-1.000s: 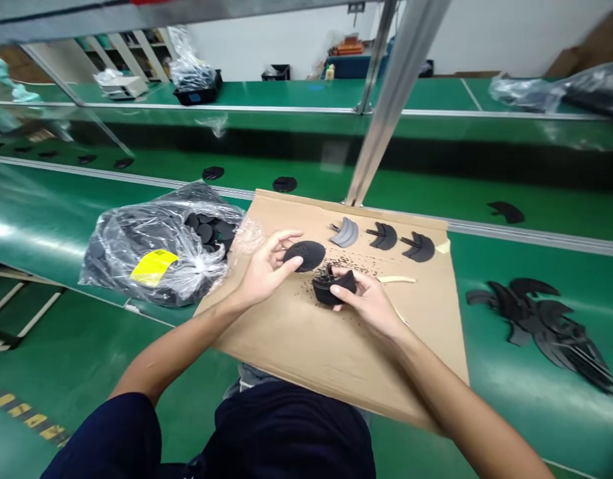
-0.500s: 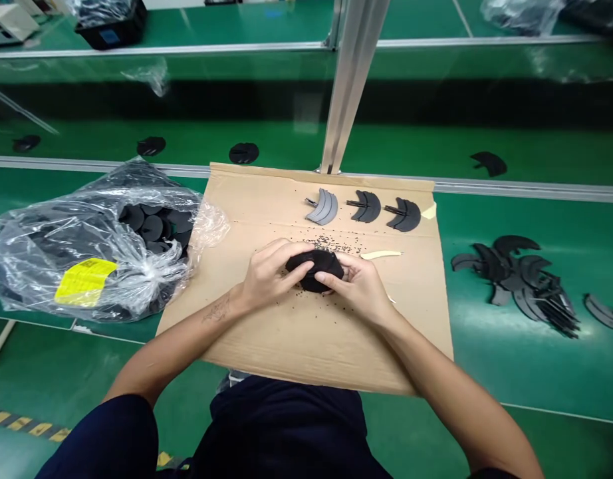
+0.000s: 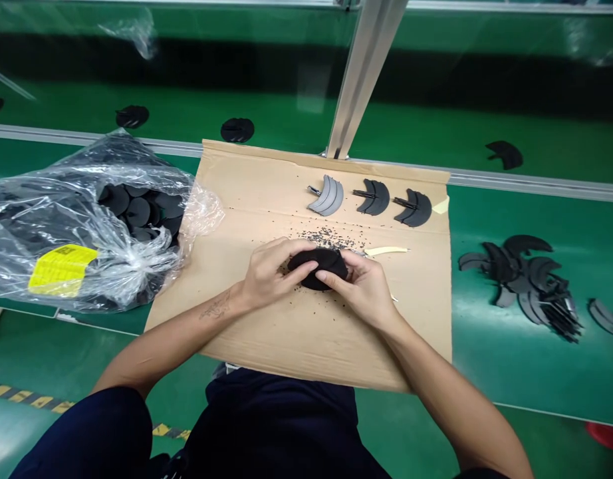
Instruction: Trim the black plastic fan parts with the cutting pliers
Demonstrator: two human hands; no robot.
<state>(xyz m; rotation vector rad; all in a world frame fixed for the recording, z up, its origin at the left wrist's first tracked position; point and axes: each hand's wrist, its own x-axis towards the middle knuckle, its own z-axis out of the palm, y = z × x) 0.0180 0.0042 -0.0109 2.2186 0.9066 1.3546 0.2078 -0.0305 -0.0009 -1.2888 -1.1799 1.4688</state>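
Between my two hands is a round black disc-shaped part [image 3: 317, 278], held just over a cardboard sheet [image 3: 286, 346]. My left hand [image 3: 274, 273] grips its left side, thumb on top. My right hand [image 3: 364, 283] pinches the right side the same way, with its far fingers partly hidden. Tiny black bits [image 3: 326, 237] lie scattered on the cardboard around the part. Just beyond my right hand rests a knife-like tool with a pale yellow handle [image 3: 386, 251]. Farther back lie a grey crescent-shaped part [image 3: 327, 195] and two black crescent-shaped parts [image 3: 375, 197], each with a stem.
At left sits a clear plastic bag [image 3: 82, 199] of black discs, with a yellow label [image 3: 62, 269]. A pile of black curved parts [image 3: 528, 279] lies on the green table [image 3: 486, 372] at right. A metal post [image 3: 364, 80] rises behind the cardboard.
The view has tilted down and shifted slightly. Both hands keep their hold on the black disc-shaped part, which looks almost unmoved.
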